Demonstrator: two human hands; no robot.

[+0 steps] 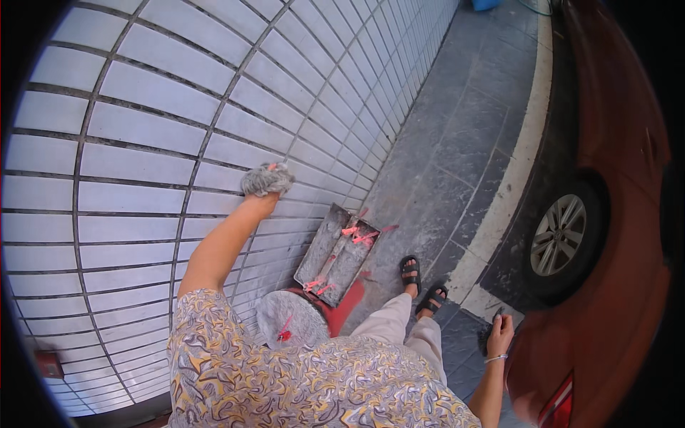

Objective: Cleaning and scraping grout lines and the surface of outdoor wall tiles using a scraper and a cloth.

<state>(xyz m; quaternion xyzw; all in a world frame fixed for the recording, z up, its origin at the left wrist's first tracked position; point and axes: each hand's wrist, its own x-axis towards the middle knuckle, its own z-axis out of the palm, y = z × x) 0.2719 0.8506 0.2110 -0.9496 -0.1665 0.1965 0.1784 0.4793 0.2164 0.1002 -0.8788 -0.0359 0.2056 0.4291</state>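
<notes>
My left hand (262, 203) is raised against a wall of pale rectangular tiles (150, 112) with dark joints. It presses a wad of grey fibrous material (266, 181), perhaps a rag, onto the tiles, and the wad covers most of my fingers. A small orange-red bit shows on top of the wad. Lower right, beside the red car (615, 342), my right hand (500, 333) hangs at my side with its fingers curled around a dark, fuzzy thing (484, 338), which is too dark to name.
By the wall's foot, a rectangular grey-crusted tray (307, 262) bears several pink-red strips. Next to it is a round, grey-topped thing (291, 315) with a red strip. My sandalled feet (410, 273) stand on dark paving (460, 150). A pale kerb strip (519, 160) runs beside the car's wheel (559, 235).
</notes>
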